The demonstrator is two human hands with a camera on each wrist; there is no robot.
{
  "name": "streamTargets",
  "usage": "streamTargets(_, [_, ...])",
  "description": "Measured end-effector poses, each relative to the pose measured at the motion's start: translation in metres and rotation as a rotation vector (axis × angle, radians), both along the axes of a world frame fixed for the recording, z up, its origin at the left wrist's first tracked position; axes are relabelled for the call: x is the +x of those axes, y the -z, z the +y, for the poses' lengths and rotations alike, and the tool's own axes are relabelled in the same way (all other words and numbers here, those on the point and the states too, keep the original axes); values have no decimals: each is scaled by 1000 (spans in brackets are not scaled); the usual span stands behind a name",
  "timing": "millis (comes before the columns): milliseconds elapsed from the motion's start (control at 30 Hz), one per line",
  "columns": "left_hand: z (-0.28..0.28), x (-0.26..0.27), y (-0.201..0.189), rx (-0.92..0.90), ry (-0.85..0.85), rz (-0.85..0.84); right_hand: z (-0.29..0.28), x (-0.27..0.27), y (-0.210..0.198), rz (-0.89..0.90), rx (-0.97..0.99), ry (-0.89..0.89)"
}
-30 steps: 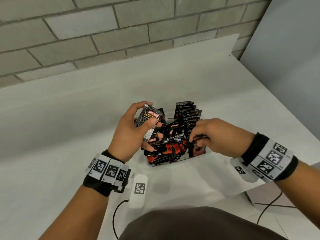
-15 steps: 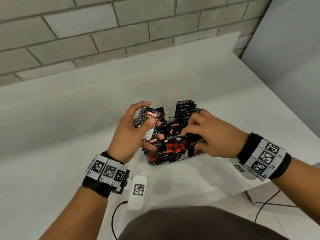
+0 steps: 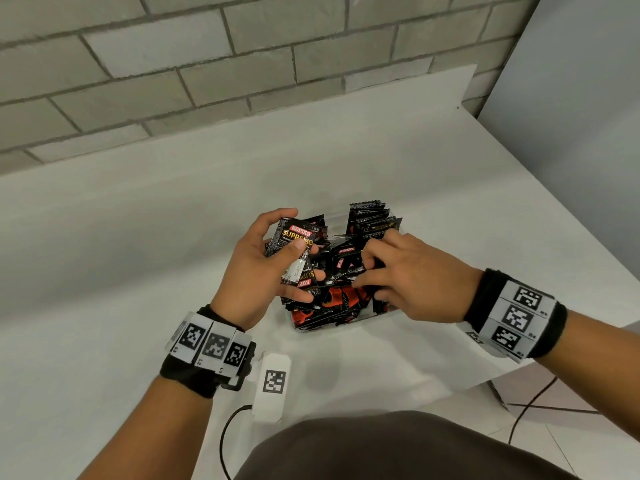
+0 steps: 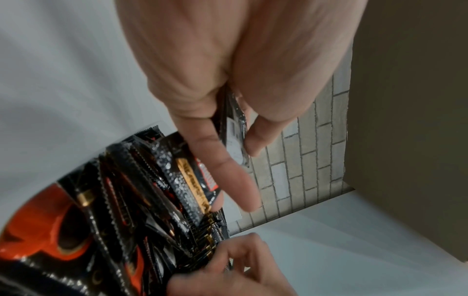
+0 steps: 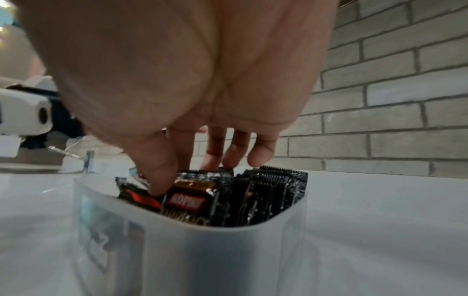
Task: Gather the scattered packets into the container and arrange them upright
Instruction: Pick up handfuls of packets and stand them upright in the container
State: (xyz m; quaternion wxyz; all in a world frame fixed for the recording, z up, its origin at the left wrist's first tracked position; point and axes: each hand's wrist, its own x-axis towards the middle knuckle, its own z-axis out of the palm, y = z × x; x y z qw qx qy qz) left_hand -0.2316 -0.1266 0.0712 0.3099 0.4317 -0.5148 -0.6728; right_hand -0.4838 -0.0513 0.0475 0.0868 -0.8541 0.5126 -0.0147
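packet [image 3: 294, 249] pinched between left fingers [image 3: 294, 244].

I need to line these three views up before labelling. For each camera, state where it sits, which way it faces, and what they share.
Head: on the head, looking forward and down at the table; both forearms, left hand gripping packets, right hand in the container.
Left wrist: along the left palm toward the brick wall; its fingers pinch packets.
Right wrist: low, along the right palm into the container's near wall.
Shared: all show the container's packets.
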Motion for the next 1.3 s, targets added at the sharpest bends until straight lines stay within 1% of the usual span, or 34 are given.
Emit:
streamTargets(167, [-2, 0, 1, 16, 48, 28, 0, -1, 6, 114, 21, 16])
streamTargets(233, [-1, 2, 0, 30, 86, 45, -4, -4, 0, 64, 28, 41])
streamTargets(267, [-1, 2, 0, 33, 111, 52, -6, -4, -5, -20, 36, 66])
streamTargets(333, [1, 0, -2, 24, 169, 57, -10, -1, -20, -282, 39, 169])
streamTargets(367, [2, -1, -3, 17, 201, 58, -12, 2, -29, -405, 18, 226])
streamTargets(433, [6, -5, -5, 8, 263, 67, -14, 12, -46, -597, -24, 318])
streamTargets(500, [9, -10, -6, 9, 310, 74, -16, 21, -59, -735, 35, 384])
streamTargets(567, [10, -13, -5, 16, 328, 84, -19, 25, -62, -754, 126, 404])
streamTargets(633, [11, -14, -2, 35, 288, 111, -23, 25, -59, -746, 140, 427])
streamTargets(767, [6, -6, 3, 146, 93, 170, -28, 10, -56, -798, 61, 549])
streamTargets(867, [1, 4, 3, 131, -15, 96, -29, -1, -58, -877, 71, 612])
streamTargets(933, [-1, 7, 1, 113, -34, 38, -26, -4, -60, -911, 33, 615])
streamTargets(1033, [-1, 7, -2, 69, -40, -34, -22, -4, -64, -952, -117, 577])
streamTargets(1133, [2, 2, -2, 41, -20, -35, -20, -1, -67, -1025, -211, 543])
streamTargets(1167, [2, 1, -1, 42, -12, -28, -19, 0, -67, -1051, -189, 520])
streamTargets(1300, [2, -4, 3, 50, -27, -16, -14, 0, -62, -1218, 5, 417])
